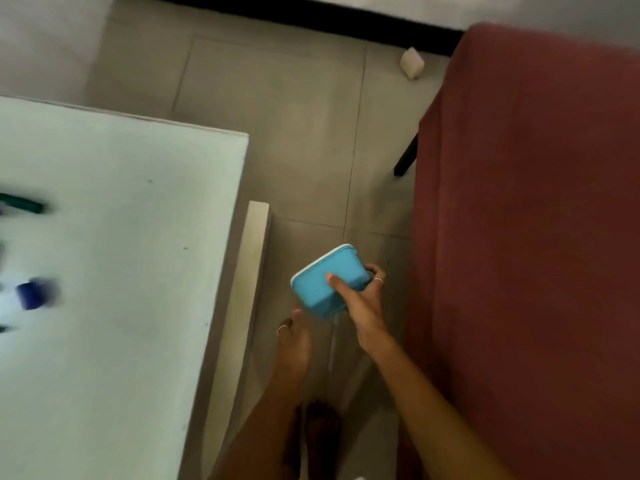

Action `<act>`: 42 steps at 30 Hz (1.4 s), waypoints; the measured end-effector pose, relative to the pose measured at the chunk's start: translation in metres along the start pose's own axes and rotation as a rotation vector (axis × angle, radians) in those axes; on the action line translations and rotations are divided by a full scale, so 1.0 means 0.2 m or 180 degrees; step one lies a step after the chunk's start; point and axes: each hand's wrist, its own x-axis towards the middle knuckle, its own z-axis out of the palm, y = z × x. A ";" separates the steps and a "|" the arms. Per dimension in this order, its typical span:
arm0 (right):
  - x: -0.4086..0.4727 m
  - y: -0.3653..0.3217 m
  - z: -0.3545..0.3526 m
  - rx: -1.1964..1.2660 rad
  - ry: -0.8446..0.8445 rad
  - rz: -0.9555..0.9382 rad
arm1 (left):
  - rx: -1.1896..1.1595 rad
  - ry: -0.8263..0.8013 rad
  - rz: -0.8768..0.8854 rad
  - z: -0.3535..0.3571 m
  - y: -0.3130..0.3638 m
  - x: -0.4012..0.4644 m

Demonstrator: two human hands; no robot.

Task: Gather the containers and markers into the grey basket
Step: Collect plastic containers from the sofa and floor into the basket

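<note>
My right hand (363, 303) grips a small blue container (322, 282) with a white-edged lid, tilted on its side above the floor between the white table and the red sofa. My left hand (294, 341) hangs just below and left of the container, fingers loosely apart, holding nothing. On the table's left edge lie a green marker (24, 204) and a blurred dark blue object (34, 294). The grey basket is not in view.
The white table (121, 271) fills the left. A red sofa (526, 237) fills the right. A white bench or ledge (249, 271) runs along the table's side. A small cream block (412, 62) lies on the tiled floor at the back.
</note>
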 end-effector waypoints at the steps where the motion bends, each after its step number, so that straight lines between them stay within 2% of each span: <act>1: -0.10 -0.09 0.01 0.0110 -0.0122 -0.0046 | -0.0400 -0.0012 -0.0032 -0.04 0.06 -0.12; 5: -0.47 -0.42 0.06 0.0077 -0.0624 -0.0252 | -0.1524 -0.0370 -0.0097 -0.24 0.24 -0.46; 8: -0.66 -0.57 0.12 -0.0294 -0.1101 -0.0423 | -0.1937 -0.0209 -0.0247 -0.45 0.31 -0.60; 12: -0.97 -0.67 0.29 -0.0973 -0.1929 -0.0605 | -0.2609 0.0049 -0.0391 -0.82 0.21 -0.80; 17: -1.20 -0.57 0.52 -0.1768 -0.2892 -0.0782 | -0.2992 0.0398 -0.0221 -1.15 -0.10 -0.87; 24: -1.55 -0.19 0.89 -0.2280 -0.3592 -0.0181 | -0.3986 0.1032 -0.0317 -1.53 -0.68 -0.96; 27: -1.82 0.02 1.09 -0.2187 -0.3675 0.0281 | -0.4259 0.1359 -0.0145 -1.72 -0.99 -1.07; 31: -2.08 0.22 1.25 -0.2500 -0.3667 0.0348 | -0.4256 0.1682 0.0144 -1.87 -1.23 -1.21; 36: -2.47 0.56 1.54 -0.2661 -0.3412 0.0572 | -0.4186 0.2513 0.0130 -2.12 -1.66 -1.36; 39: -2.60 0.72 1.69 -0.2782 -0.3452 0.0223 | -0.3925 0.2915 0.0025 -2.23 -1.87 -1.40; 42: -2.68 0.88 1.81 -0.3038 -0.3433 -0.0229 | -0.3823 0.2993 -0.0176 -2.29 -2.06 -1.41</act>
